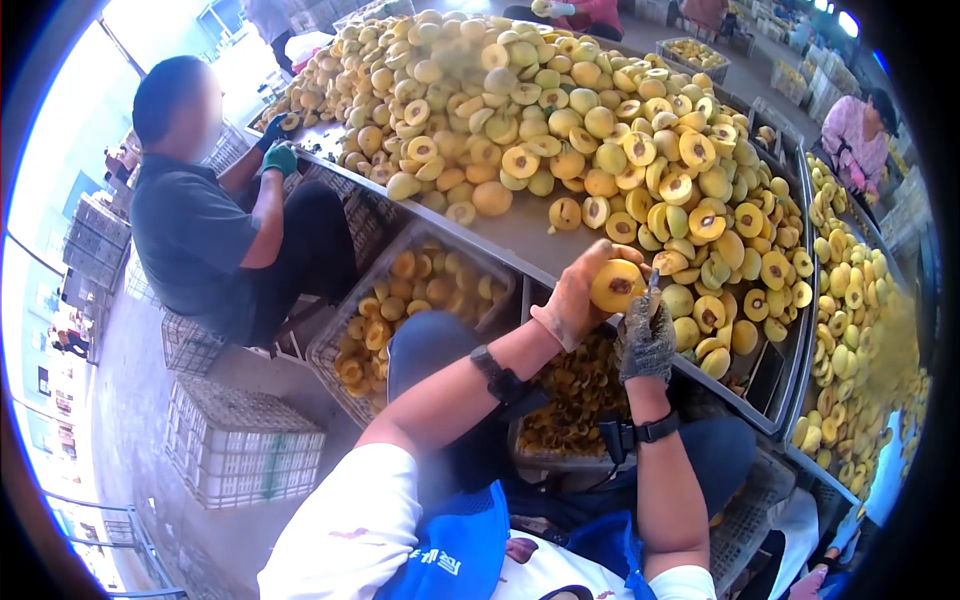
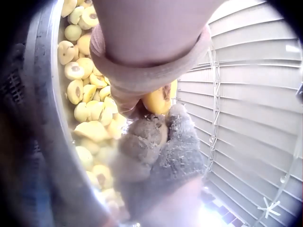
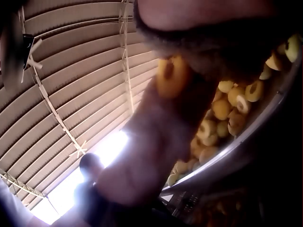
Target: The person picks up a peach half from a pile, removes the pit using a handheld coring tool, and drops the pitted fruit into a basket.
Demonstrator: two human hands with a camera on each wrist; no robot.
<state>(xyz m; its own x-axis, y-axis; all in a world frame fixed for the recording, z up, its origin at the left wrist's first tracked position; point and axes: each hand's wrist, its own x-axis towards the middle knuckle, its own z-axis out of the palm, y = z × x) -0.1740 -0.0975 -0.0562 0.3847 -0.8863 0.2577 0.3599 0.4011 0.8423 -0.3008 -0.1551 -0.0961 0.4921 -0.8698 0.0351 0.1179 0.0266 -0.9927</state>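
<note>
At the edge of the metal table: one halved yellow fruit, held by the gloved left hand, brown centre facing out. Right hand, grey-gloved, close beside it, fingers curled round a slim tool. This half looks unfinished; pit or hollow, I cannot tell. Remaining: a broad fruit heap. Probably done: orange pieces below. Head view alone shows the tool; wrist views add a ribbed roof.
</note>
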